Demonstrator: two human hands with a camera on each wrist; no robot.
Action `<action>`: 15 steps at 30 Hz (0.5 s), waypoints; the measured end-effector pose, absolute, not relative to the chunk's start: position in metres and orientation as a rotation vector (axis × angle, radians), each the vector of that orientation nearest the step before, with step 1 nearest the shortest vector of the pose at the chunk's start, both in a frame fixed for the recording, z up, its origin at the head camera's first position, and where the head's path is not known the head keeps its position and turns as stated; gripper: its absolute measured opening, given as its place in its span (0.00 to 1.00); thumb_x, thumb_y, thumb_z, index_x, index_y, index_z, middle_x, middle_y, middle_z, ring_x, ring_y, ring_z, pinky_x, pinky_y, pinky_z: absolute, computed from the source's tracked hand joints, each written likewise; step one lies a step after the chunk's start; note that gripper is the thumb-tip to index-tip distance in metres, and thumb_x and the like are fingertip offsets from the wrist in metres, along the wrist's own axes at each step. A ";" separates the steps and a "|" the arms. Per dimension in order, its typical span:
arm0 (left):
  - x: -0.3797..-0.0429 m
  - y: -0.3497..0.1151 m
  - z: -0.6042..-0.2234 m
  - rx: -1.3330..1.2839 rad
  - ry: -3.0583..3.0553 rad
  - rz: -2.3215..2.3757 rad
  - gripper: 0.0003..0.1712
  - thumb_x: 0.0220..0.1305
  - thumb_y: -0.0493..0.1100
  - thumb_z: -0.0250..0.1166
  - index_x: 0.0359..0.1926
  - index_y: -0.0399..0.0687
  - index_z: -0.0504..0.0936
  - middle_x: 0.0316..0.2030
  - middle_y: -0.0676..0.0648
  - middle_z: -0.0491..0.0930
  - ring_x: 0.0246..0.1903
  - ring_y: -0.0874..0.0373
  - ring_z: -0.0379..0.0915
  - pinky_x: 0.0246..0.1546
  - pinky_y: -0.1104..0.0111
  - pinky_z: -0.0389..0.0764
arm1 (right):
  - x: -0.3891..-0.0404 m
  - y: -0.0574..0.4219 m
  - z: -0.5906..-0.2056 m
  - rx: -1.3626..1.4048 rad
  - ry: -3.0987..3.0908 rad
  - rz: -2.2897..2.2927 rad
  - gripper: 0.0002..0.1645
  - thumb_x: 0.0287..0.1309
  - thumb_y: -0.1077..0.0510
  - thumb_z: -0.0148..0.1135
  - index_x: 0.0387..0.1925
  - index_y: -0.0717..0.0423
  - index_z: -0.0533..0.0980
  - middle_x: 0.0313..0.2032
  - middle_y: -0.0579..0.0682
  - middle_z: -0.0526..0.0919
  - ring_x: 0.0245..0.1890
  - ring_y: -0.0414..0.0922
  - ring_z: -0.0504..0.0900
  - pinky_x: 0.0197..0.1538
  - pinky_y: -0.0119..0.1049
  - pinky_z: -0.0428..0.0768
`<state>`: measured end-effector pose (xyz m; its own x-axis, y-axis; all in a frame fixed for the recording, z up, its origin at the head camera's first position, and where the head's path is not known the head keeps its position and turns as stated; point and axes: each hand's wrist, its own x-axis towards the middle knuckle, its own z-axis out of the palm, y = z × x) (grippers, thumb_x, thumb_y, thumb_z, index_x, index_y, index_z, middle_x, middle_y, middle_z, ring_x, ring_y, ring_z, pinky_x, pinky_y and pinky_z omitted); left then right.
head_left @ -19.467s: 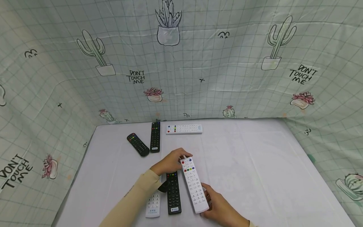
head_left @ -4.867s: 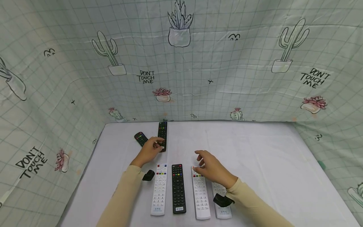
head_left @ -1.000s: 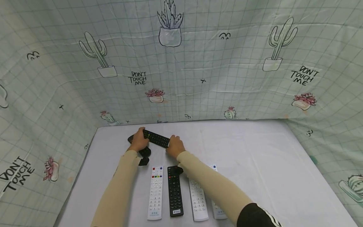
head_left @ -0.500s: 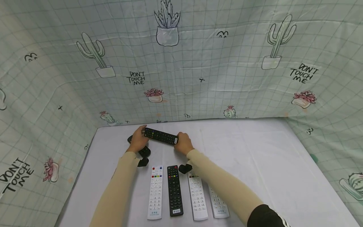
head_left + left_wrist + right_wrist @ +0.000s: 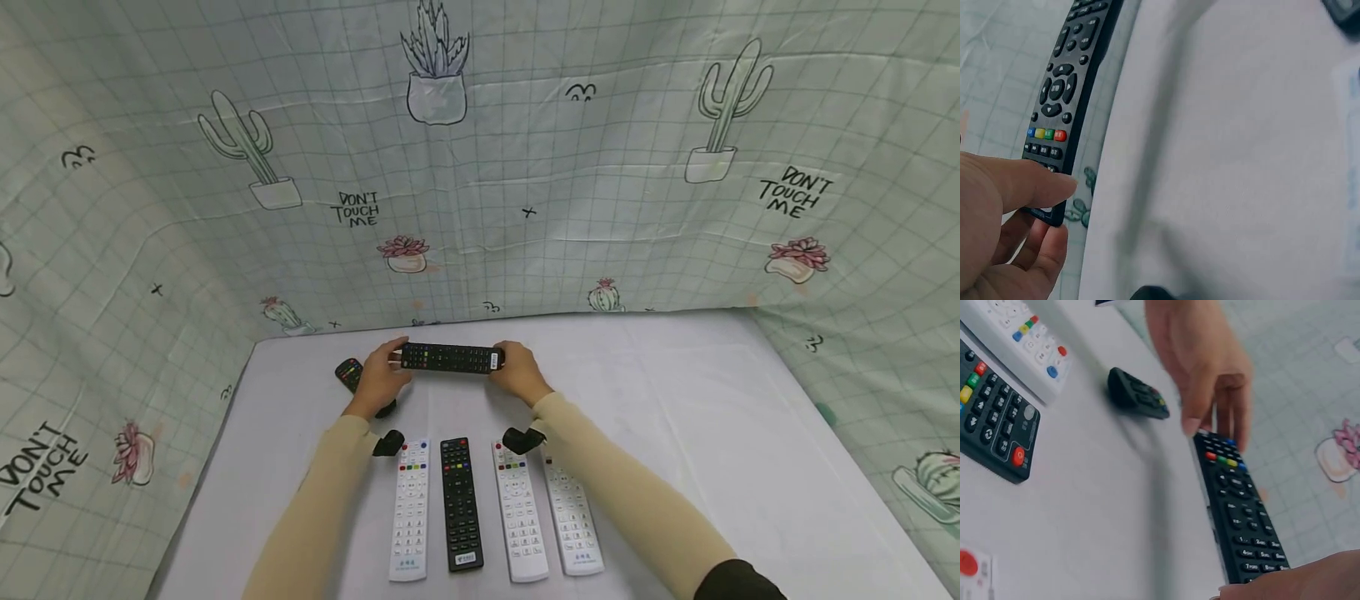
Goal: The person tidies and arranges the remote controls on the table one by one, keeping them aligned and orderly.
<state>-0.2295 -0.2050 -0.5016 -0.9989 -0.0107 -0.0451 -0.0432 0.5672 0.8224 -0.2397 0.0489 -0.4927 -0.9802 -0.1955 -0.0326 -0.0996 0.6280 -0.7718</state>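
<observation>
A black remote control (image 5: pixel 452 358) is held sideways near the back of the table, buttons facing up, its shadow falling on the cloth. My left hand (image 5: pixel 381 379) pinches its left end, with the thumb (image 5: pixel 1041 184) across the top face and the other fingers below. At the opposite end, which bears a white label, my right hand (image 5: pixel 522 372) grips it; only part of that hand (image 5: pixel 1304 580) enters the right wrist view. A smaller black remote (image 5: pixel 348 372) lies slanted on the table behind my left hand, its middle hidden by it.
In front lies a row of remotes: a white one (image 5: pixel 409 517), a black one (image 5: pixel 462 508), a second white one (image 5: pixel 521 525) and a third white one (image 5: pixel 574 525), partly under my right sleeve. A patterned cloth wall (image 5: pixel 525 150) rises behind the white table (image 5: pixel 712 417).
Over the last second the black remote has moved right and turned level, both hands going with it. Earlier it lay lengthwise at the back; a white remote there has since joined the front row.
</observation>
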 end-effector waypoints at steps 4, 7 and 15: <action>-0.220 -0.197 -0.502 -0.066 2.697 1.526 0.39 0.63 0.24 0.65 0.75 0.35 0.70 0.65 0.30 0.74 0.60 0.37 0.75 0.63 0.50 0.79 | -0.232 0.063 -0.488 -0.264 2.731 -1.306 0.32 0.50 0.74 0.68 0.60 0.77 0.76 0.53 0.70 0.84 0.50 0.59 0.84 0.55 0.51 0.84; -0.213 -0.192 -0.502 -0.065 2.668 1.594 0.38 0.61 0.23 0.67 0.74 0.36 0.73 0.63 0.31 0.75 0.56 0.41 0.76 0.59 0.54 0.81 | -0.225 0.072 -0.486 -0.241 2.710 -1.341 0.33 0.52 0.73 0.70 0.62 0.74 0.74 0.52 0.69 0.84 0.49 0.59 0.85 0.51 0.49 0.86; -0.195 -0.183 -0.498 -0.091 2.593 1.648 0.37 0.61 0.23 0.69 0.72 0.39 0.75 0.59 0.36 0.76 0.50 0.47 0.78 0.49 0.65 0.82 | -0.207 0.092 -0.483 -0.195 2.643 -1.412 0.31 0.52 0.74 0.72 0.60 0.69 0.76 0.47 0.65 0.85 0.45 0.56 0.86 0.45 0.45 0.87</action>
